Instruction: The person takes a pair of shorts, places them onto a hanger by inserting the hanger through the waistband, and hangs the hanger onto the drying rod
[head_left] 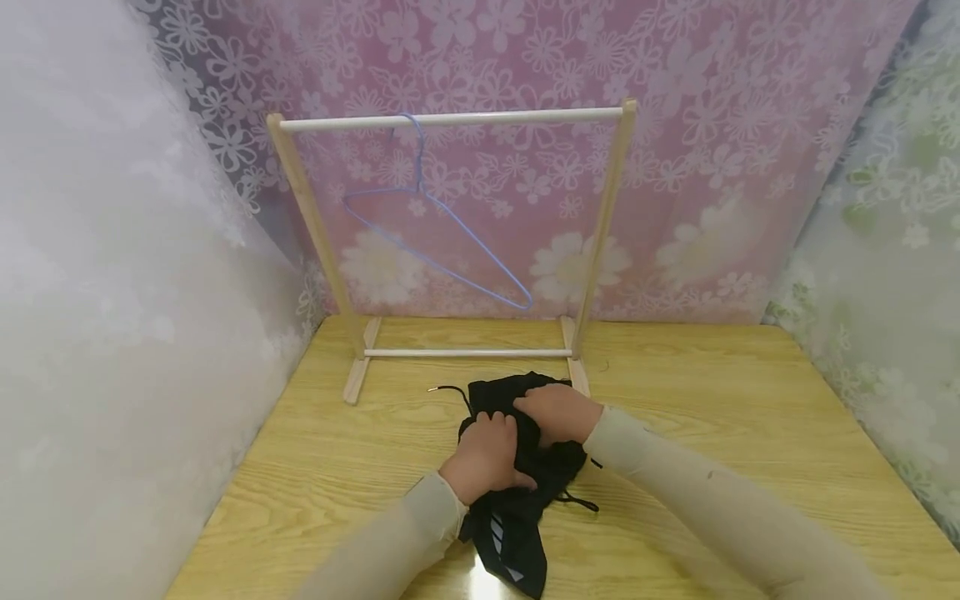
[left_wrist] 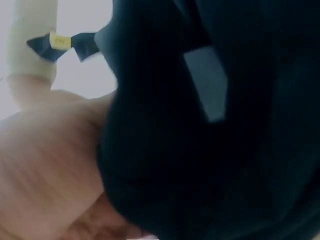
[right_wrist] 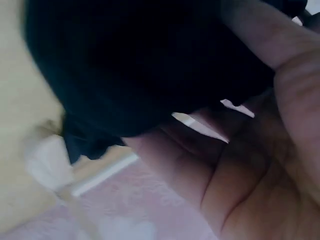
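A black garment [head_left: 517, 550] lies bunched on the wooden table, with dark cords trailing from it and a grey-white striped patch [head_left: 497, 533] on its lower part. My left hand [head_left: 487, 454] grips the garment from its left side, fingers bent into the cloth and thumb pointing right. On the upper right side, my right hand [head_left: 558, 414] holds the cloth; the right wrist view shows the thumb and fingers [right_wrist: 170, 160] on either side of the black fabric [right_wrist: 140, 60]. Dark cloth [left_wrist: 200, 165] fills most of the left wrist view and hides the left fingertips.
Behind the garment stands a wooden rack [head_left: 450, 121] with a white top bar. A blue wire hanger [head_left: 480, 242] hangs from it, tilted down to the right. The rack's right foot [head_left: 576, 377] is close beside the garment. Patterned curtains [head_left: 712, 167] enclose the table [head_left: 712, 392].
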